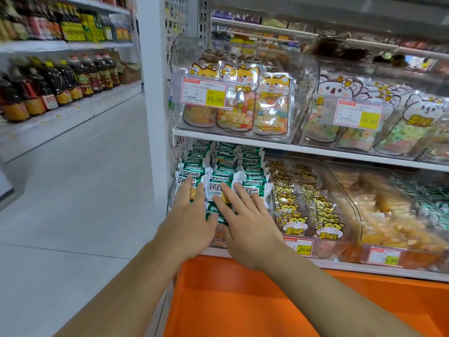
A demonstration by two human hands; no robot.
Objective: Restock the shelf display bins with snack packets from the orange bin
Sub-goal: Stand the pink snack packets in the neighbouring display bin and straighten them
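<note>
1. The white metal shelf carries clear plastic display bins on two levels, above and to the right of the fingers.
2. The large orange plastic bin sits below both forearms, just in front of the lower shelf edge.
3. The clear display bin under the fingers holds rows of green-and-white snack packets.
4. The left hand lies flat, fingers straight and spread wide, pressing on the left packets.
5. The right hand, just beside it, also rests flat, fingers straight and splayed on the middle packets, gripping nothing.
</note>
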